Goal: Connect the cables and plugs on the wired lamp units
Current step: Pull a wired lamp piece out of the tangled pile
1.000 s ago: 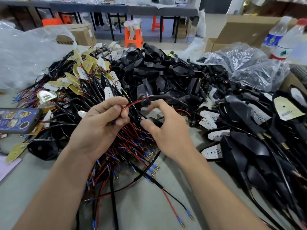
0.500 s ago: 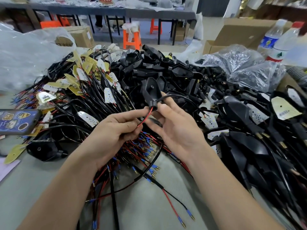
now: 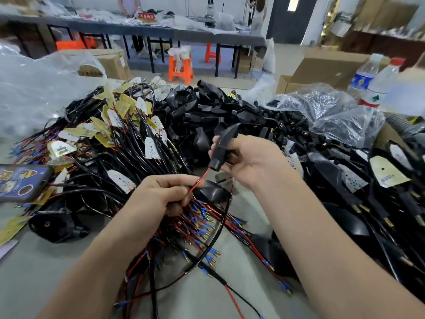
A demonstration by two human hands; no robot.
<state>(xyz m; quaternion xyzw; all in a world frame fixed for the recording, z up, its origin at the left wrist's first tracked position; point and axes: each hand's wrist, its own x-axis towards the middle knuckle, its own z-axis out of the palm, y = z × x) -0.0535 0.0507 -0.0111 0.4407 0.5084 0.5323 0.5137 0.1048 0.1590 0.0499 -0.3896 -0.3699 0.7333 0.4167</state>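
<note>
Right hand [image 3: 253,162] has raised the black housing [image 3: 222,146] above the pile [image 3: 202,116], gripping it. Left hand [image 3: 156,196] pinches the red wire [image 3: 200,180], now taut from its neck. Probably threaded through, can't confirm.

Head-worn view, forward-down, close over cable pile [image 3: 128,162]

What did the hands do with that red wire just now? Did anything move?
The right hand took up a black shell and lifted it away from the left hand, so the red wire now stretches from the shell's neck down to that hand. The left hand pinches the wire as before; the phone and the wire pile lie unchanged.
</note>
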